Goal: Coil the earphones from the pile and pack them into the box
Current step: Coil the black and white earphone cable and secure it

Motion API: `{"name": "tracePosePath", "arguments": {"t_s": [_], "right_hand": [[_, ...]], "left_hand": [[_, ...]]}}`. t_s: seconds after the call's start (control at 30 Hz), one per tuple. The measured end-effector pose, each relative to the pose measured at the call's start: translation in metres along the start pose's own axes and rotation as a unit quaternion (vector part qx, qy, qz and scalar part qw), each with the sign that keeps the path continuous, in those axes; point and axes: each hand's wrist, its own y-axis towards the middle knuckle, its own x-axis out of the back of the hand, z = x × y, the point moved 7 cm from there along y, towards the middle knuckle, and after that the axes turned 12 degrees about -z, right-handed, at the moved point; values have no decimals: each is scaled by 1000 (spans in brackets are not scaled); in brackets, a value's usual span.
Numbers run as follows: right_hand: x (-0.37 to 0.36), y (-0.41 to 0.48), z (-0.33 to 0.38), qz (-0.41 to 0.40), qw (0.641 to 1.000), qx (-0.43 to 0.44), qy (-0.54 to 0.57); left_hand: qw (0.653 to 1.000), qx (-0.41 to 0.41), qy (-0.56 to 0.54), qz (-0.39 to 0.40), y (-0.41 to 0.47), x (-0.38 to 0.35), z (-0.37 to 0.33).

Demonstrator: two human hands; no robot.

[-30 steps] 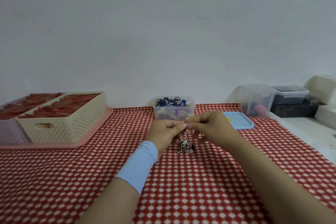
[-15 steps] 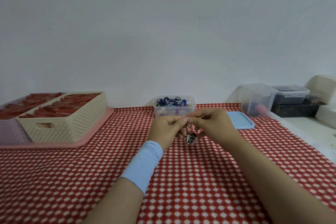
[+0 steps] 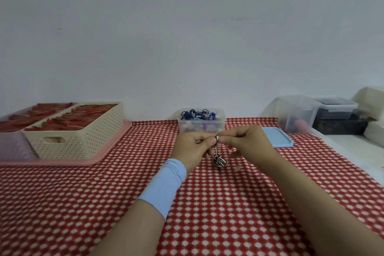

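Pinching the earphone cord's top — left hand and right hand, fingers curled.

Matt checked cloth — translucent plastic box, perforated plastic basket.

One view here, worn on the head and facing forward with a slight downward tilt across the checked tablecloth. Both forearms enter from the bottom edge and meet just below mid-frame, close to the lens, where the left hand and right hand pinch the earphones. Straight beyond the grip sits the clear box, against the wall that fills the upper frame. Far left of the grip, the cream basket reaches the wide-angle edge; right of it, the blue lid.
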Motion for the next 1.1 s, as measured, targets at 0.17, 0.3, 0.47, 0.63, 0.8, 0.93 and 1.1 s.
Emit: {"name": "tracePosePath", "arguments": {"t_s": [0.17, 0.3, 0.47, 0.63, 0.8, 0.93, 1.1], "right_hand": [[-11, -2, -13, -16, 992, -82, 95], [-15, -3, -15, -38, 987, -105, 115], [-18, -5, -25, -27, 979, -173, 101], [-8, 0, -9, -28, 995, -84, 48], [-5, 0, -2, 8, 999, -2, -35], [0, -1, 1, 2, 1000, -1, -28], [0, -1, 5, 23, 999, 34, -29]], "left_hand": [[998, -33, 20, -51, 3, 0, -2], [992, -67, 48, -97, 2, 1, -7], [973, -152, 127, -117, 0, 2, -16], [981, -118, 121, -99, 1, 5, -11], [995, -55, 76, -33, 4, 6, -3], [997, -36, 65, 6, 2, 4, -2], [998, -18, 59, 26, 0, 3, 0]]}}
